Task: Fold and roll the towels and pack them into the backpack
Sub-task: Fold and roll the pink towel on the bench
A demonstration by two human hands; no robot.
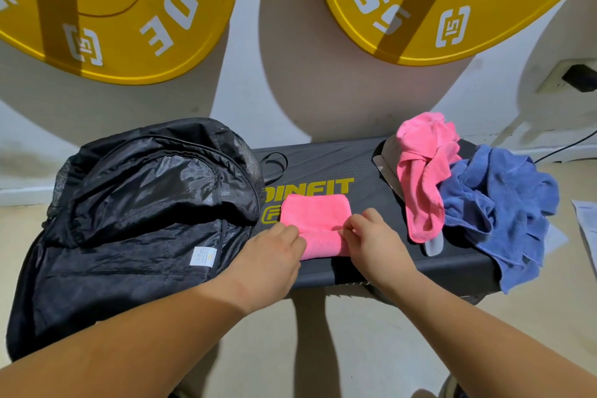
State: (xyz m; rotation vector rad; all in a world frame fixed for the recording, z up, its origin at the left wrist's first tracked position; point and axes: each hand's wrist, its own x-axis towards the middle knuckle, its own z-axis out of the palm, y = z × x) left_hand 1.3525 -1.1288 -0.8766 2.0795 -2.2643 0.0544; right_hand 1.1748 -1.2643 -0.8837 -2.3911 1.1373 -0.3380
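In the head view, a folded pink towel (315, 223) lies on a black platform (355, 168) with yellow lettering, just right of the backpack (129, 203). The near part of this towel is turned up into a short roll, and the far part still lies flat as a rectangle over the lettering.

The left hand (271, 255) comes in from the lower left. Its fingers are curled round the left end of the roll, gripping it. The right hand (374, 242) comes in from the lower right, and its fingers and thumb pinch the roll's upper edge at the right end. Both hands are closed on the same towel, with the roll between them.

The backpack is black and lies flat at the left end of the platform. Its main compartment is unzipped and its flap is thrown back toward the wall, so the shiny lining and a small white label show. No towel can be seen inside it.

At the right end of the platform is a loose heap. A crumpled pink towel (423, 171) lies draped over a grey towel (387, 155), touching a rumpled blue towel (504, 203) that hangs over the platform's right edge.

Two yellow weight plates (113, 10) hang on the white wall behind. A wall socket with a black plug (578, 77) sits at the far right.
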